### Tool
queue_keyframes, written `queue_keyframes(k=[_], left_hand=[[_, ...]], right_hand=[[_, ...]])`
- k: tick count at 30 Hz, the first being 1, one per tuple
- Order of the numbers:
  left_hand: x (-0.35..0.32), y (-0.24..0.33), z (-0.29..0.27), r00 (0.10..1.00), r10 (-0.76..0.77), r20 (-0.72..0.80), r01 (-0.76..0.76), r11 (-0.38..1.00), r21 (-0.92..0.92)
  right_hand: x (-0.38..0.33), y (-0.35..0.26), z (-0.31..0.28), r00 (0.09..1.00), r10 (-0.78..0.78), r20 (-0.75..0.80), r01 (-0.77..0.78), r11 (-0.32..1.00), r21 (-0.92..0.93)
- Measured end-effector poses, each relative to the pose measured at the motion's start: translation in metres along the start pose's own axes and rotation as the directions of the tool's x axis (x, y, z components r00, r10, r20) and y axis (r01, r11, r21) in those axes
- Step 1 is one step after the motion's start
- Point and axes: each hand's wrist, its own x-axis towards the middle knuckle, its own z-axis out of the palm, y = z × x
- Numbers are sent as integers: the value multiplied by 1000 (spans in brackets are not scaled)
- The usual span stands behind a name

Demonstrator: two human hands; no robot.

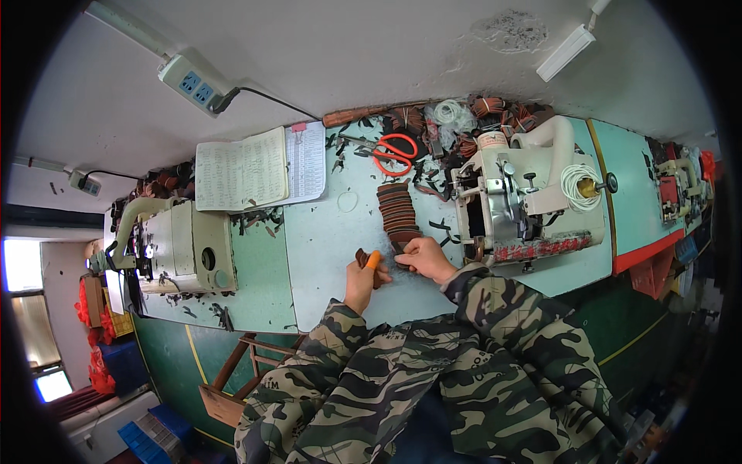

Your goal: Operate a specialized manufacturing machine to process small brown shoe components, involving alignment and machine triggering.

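A long row of stacked brown and black strips lies on the pale table in front of me, running away from my hands. My right hand is closed at the near end of this row, its fingers pinching a dark strip there. Close beside it on the left, my left hand wears an orange finger cover. Its fingers are curled round a small brown and black piece, which sticks out at the top. The palm side of that hand is partly hidden.
Red-handled scissors, dark scraps and tied strip bundles lie along the wall. To the right stands a cream sewing-type machine with a white cord coil; another machine is left. An open notebook lies behind.
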Motion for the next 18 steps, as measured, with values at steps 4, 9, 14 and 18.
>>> queue_keyframes(k=[4, 9, 14, 18], left_hand=[[-8, 24, 22, 990, 47, 135, -39, 998, -58], [-14, 48, 31, 981, 67, 181, -106, 971, 216], [-15, 48, 26, 986, 35, 164, -33, 999, -18], [-9, 41, 17, 994, -55, 93, 76, 968, -238]], right_hand=[[-15, -22, -11, 930, 133, 343, -308, 791, 529], [-26, -46, -32, 968, 32, 250, -112, 943, 312], [-31, -47, -35, 993, -120, 24, 101, 919, 380], [-28, -41, -41, 921, -198, -336, 298, 914, 277]])
